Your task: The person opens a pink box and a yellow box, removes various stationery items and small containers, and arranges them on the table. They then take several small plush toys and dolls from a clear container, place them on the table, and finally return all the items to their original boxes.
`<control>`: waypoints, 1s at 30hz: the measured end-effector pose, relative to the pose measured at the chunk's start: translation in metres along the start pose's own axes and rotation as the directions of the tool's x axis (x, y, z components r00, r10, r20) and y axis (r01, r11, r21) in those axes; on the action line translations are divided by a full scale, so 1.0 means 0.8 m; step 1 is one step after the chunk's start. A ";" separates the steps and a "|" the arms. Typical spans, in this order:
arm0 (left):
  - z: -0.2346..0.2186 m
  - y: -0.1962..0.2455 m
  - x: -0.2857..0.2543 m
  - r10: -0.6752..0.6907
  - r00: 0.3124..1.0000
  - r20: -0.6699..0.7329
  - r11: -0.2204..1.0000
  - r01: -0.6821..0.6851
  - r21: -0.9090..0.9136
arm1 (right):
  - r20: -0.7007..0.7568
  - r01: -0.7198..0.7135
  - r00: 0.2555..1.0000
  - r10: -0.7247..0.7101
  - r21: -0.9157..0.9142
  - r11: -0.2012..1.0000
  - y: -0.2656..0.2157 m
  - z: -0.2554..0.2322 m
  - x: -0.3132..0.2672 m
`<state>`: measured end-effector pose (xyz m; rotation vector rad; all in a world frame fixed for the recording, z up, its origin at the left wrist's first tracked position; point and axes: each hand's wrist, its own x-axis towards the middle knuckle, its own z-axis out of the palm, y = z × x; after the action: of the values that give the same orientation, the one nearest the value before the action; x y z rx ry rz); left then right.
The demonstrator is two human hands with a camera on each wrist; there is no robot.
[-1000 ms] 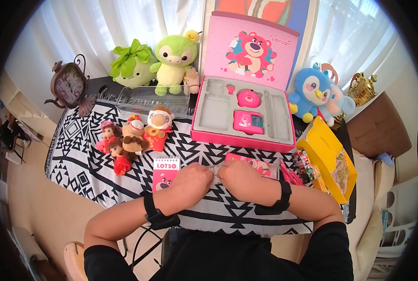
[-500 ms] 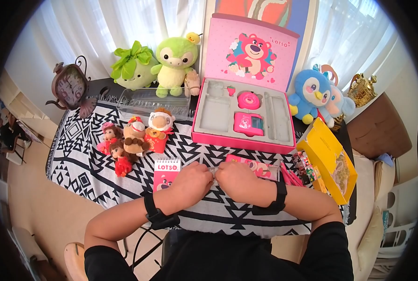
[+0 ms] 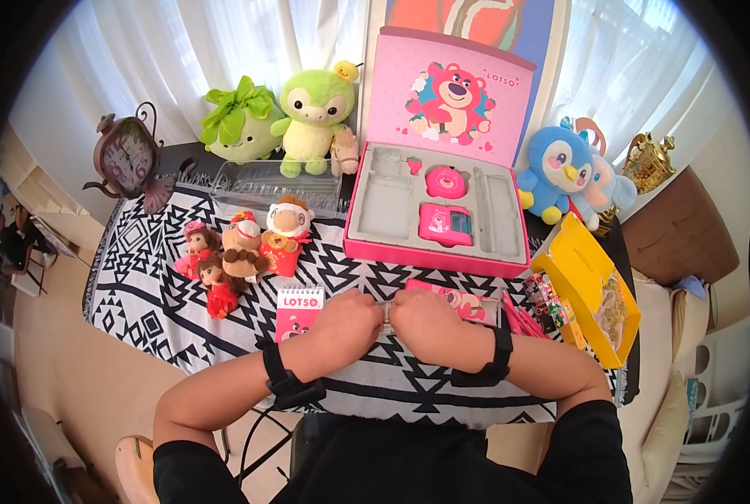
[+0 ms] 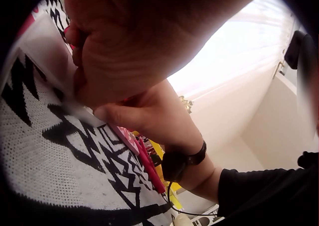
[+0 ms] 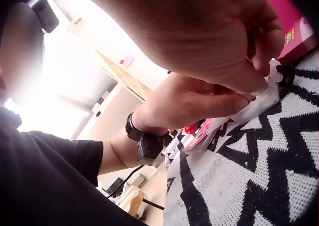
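Note:
Above the patterned cloth, both hands meet at a small translucent plastic wrapper [image 3: 386, 314]. My left hand [image 3: 347, 329] pinches one side of it with curled fingers, and my right hand [image 3: 430, 329] pinches the other, close beside. Seen from the left wrist, the milky film [image 4: 50, 52] stretches out past the fingers. In the right wrist view the wrapper [image 5: 261, 106] hangs below the fingertips; the hands hide whatever is inside. Left of the left hand lies a LOTSO spiral notepad [image 3: 298, 312]. A pink bear-printed flat case [image 3: 472, 304] is partly covered by the right hand.
Behind the hands stands an open pink gift box [image 3: 438, 256] holding a pink round item and a pink camera-like toy. Small dolls [image 3: 215, 286] sit at left, plush toys [image 3: 308, 126] behind. Pink pens [image 3: 522, 317] and a yellow box [image 3: 589, 286] lie at right.
The hands stay together at the wrapper with only small shifts of the fingers and wrists. The view has tilted slightly; the other things stay put.

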<state>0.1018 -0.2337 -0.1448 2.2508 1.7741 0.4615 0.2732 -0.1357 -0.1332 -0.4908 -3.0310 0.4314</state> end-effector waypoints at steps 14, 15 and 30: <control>-0.040 -0.014 -0.053 -0.088 0.996 0.000 0.994 0.087 0.064 | -0.066 0.135 0.989 -0.132 0.047 0.990 0.025 -0.023 -0.021; -0.038 -0.014 -0.055 -0.078 0.996 0.041 0.989 0.072 0.126 | -0.039 0.133 0.990 -0.133 0.010 0.991 0.026 -0.018 -0.021; -0.053 -0.003 -0.041 -0.200 0.980 0.016 0.854 0.183 -0.487 | -0.077 0.167 0.985 -0.157 0.139 0.976 0.024 0.001 -0.006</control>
<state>0.0760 -0.2651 -0.1103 1.7092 1.6435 0.8069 0.2834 -0.1200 -0.1392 -0.2422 -2.9184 0.6073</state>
